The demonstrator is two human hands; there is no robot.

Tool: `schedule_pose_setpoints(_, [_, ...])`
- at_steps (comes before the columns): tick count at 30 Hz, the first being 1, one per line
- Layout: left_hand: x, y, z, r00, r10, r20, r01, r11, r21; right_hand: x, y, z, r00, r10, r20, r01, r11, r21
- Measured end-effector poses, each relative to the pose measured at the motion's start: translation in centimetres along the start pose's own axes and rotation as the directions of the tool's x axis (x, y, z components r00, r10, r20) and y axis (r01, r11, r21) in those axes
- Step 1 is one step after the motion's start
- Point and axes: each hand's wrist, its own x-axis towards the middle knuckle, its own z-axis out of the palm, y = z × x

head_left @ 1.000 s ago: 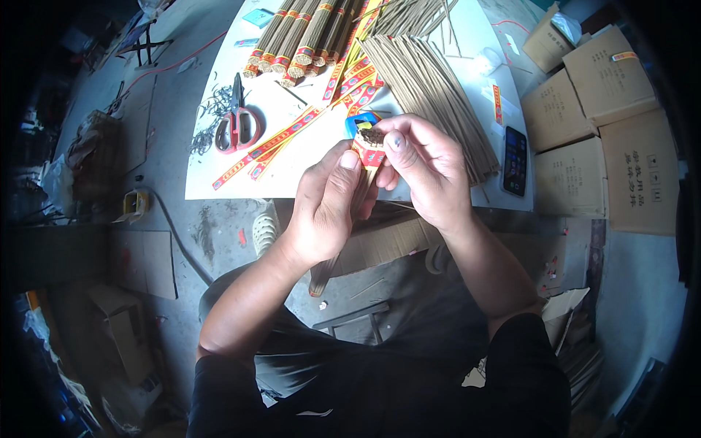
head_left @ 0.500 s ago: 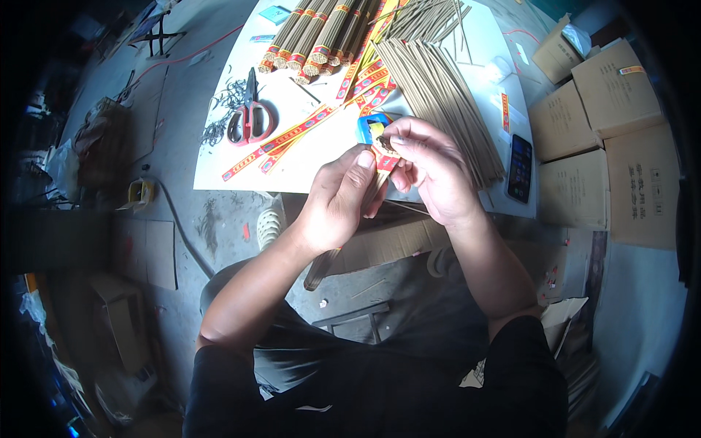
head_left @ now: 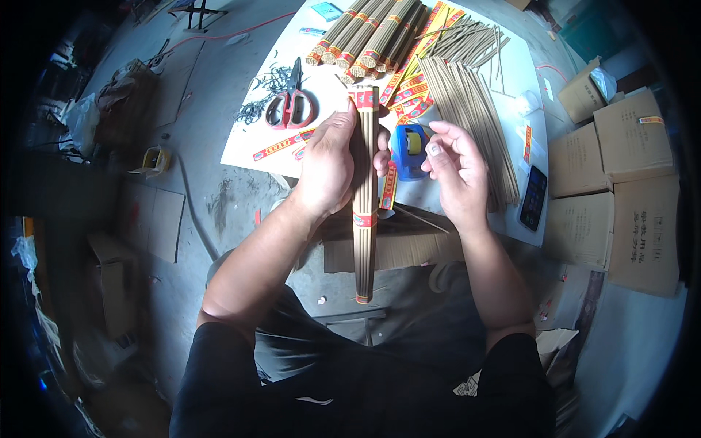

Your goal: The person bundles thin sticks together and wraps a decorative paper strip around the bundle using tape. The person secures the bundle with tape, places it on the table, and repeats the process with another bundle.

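Two hands (head_left: 328, 164), one tape dispenser (head_left: 402, 162), one phone (head_left: 534, 198)

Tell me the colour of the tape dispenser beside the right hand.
The tape dispenser is blue, with a yellowish roll inside; the head view shows it best.

My left hand (head_left: 328, 160) grips a slim, red-and-yellow-banded bundle of brown sticks (head_left: 364, 190); at its three o'clock, my half-curled right hand (head_left: 461, 175) hangs beside a blue plastic tape dispenser (head_left: 403, 152).

Your left hand (head_left: 331, 162) holds one bundle of brown sticks (head_left: 365, 175), banded red and yellow, pointing away from you; a blue tape dispenser (head_left: 407, 162) is just beside your right hand (head_left: 460, 174).
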Motion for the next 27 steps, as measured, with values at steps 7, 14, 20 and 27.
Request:
schedule_pose_setpoints(7, [2.0,0.2,-4.3,0.993,-0.104,-0.049,0.041,0.720,-0.693,-0.8,0.5,2.1,0.608,-0.728,0.317,0.792,0.527,-0.310])
schedule_pose_setpoints(14, [-1.1,-1.4,-4.5,0.886,-0.383,-0.260,0.392,0.920,-0.019,0.4,-8.0,4.9,0.612,-0.767,0.192,0.737,0.642,0.211])
schedule_pose_setpoints(20, [-0.9,1.0,-10.1,0.809,-0.120,-0.576,0.156,0.988,0.014,8.4,-11.3,8.7,0.916,-0.395,0.065,0.359,0.882,0.306])
schedule_pose_setpoints(27, [-0.5,0.4,-9.6,0.842,0.034,-0.539,0.051,0.989,0.142,9.0,-4.2,9.0,0.966,-0.243,0.088,0.214,0.943,0.255])
